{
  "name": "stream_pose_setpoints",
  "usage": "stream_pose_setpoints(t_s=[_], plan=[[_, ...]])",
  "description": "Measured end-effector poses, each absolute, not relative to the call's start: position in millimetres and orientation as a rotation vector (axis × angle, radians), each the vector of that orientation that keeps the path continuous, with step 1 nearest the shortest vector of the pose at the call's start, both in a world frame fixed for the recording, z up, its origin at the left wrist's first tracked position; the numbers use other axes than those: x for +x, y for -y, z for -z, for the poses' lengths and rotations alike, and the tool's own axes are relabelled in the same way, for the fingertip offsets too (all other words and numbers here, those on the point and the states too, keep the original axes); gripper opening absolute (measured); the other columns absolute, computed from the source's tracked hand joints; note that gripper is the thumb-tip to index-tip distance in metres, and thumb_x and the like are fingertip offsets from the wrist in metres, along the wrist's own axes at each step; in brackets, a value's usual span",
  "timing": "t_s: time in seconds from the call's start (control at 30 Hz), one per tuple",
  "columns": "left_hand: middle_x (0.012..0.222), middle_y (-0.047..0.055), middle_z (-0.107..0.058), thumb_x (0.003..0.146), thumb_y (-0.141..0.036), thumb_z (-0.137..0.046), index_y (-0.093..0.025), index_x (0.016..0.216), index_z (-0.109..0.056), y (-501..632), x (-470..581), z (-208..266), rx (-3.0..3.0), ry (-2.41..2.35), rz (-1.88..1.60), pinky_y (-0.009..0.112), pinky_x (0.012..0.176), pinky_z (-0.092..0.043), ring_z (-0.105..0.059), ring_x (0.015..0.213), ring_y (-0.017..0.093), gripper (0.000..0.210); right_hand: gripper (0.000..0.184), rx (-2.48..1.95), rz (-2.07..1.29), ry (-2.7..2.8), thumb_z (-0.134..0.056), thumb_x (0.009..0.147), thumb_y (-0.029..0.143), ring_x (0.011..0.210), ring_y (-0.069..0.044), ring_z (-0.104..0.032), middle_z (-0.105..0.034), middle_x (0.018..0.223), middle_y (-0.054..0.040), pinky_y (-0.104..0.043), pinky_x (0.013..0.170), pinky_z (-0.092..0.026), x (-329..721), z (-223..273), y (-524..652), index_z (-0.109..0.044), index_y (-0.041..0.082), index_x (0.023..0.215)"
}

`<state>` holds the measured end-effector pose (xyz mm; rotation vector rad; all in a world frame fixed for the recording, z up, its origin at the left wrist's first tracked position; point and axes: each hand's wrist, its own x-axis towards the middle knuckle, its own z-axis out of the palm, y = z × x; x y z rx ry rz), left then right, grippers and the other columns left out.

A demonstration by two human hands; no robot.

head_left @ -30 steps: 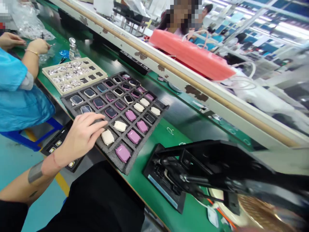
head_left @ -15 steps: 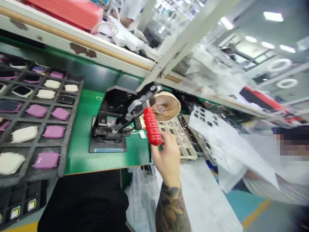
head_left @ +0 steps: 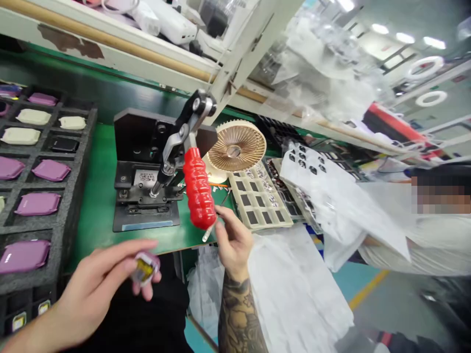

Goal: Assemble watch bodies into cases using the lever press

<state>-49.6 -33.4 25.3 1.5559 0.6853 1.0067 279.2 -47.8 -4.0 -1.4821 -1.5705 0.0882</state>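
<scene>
My left hand [head_left: 97,282] holds a small purple watch-like case [head_left: 153,262] between thumb and fingers, in front of the bench edge. Its open side shows yellow and silver parts, a little blurred. My right hand [head_left: 233,242] is closed on a slim metal tool [head_left: 209,232], partly hidden by the fingers; its exact kind is unclear. Just left of that hand hangs the red ribbed handle [head_left: 199,189] of a black toggle press [head_left: 142,135]. The press plunger [head_left: 156,186] points down at the fixture on its base [head_left: 147,220].
At the left, a grey foam tray [head_left: 79,171] holds purple and cream cases. A round gold fan [head_left: 235,147] stands behind the handle, with a compartment tray [head_left: 261,203] beside it. White sheeting [head_left: 294,284] hangs at right, near another person [head_left: 434,235]. A shelf [head_left: 140,68] runs above.
My left hand has come into view with the purple case. My right hand has moved down off the red handle and now shows the slim tool. The view has shifted to the right.
</scene>
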Motion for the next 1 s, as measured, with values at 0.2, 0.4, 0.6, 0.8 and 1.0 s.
stream_pose_setpoints(t_s=[0.2, 0.4, 0.6, 0.8, 1.0], plan=[[0.096, 0.008, -0.088, 0.111, -0.030, -0.073, -0.022, 0.151, -0.075, 6, -10, 9, 1.320, -0.705, -0.920, 0.029, 0.070, -0.072, -0.085, 0.079, 0.022, 0.041, 0.010, -1.345, 0.159, 1.333, -0.068, 0.106, 0.020, 0.084, -0.020, -0.074, -0.072, 0.095, -0.0047, -0.036, 0.074, -0.062, 240, 20, 29, -0.077, 0.023, 0.110], [0.089, 0.006, -0.087, 0.109, -0.028, -0.073, -0.018, 0.143, -0.078, 9, -8, 11, 1.302, -0.845, -0.993, 0.028, 0.068, -0.071, -0.086, 0.077, 0.022, 0.036, 0.009, -1.086, -0.402, 1.094, -0.049, 0.115, 0.030, 0.072, -0.018, -0.067, -0.054, 0.094, -0.0006, -0.033, 0.061, -0.058, 211, 19, 28, -0.058, 0.027, 0.115], [0.097, 0.009, -0.088, 0.109, -0.033, -0.076, -0.012, 0.143, -0.075, 6, -2, 4, 1.103, -0.894, -1.024, 0.026, 0.070, -0.071, -0.086, 0.079, 0.020, 0.040, 0.011, -0.900, -0.776, 1.050, -0.064, 0.113, 0.038, 0.080, -0.018, -0.066, -0.058, 0.095, -0.0015, -0.037, 0.071, -0.063, 177, 9, 40, -0.063, 0.027, 0.110], [0.105, 0.008, -0.088, 0.109, -0.031, -0.077, -0.015, 0.144, -0.074, 12, 0, 12, 1.112, -0.933, -1.128, 0.024, 0.074, -0.072, -0.086, 0.080, 0.017, 0.039, 0.025, -1.009, -0.479, 1.357, -0.079, 0.101, 0.015, 0.096, -0.027, -0.081, -0.081, 0.109, -0.0089, -0.045, 0.079, -0.072, 184, 23, 54, -0.080, 0.024, 0.124], [0.098, 0.005, -0.089, 0.109, -0.023, -0.076, -0.015, 0.145, -0.073, 13, 1, 14, 1.178, -0.914, -1.179, 0.021, 0.076, -0.071, -0.086, 0.082, 0.015, 0.037, 0.025, -1.128, -0.408, 1.316, -0.083, 0.099, 0.024, 0.099, -0.032, -0.085, -0.085, 0.113, -0.0086, -0.049, 0.079, -0.076, 179, 40, 49, -0.081, 0.028, 0.124]])
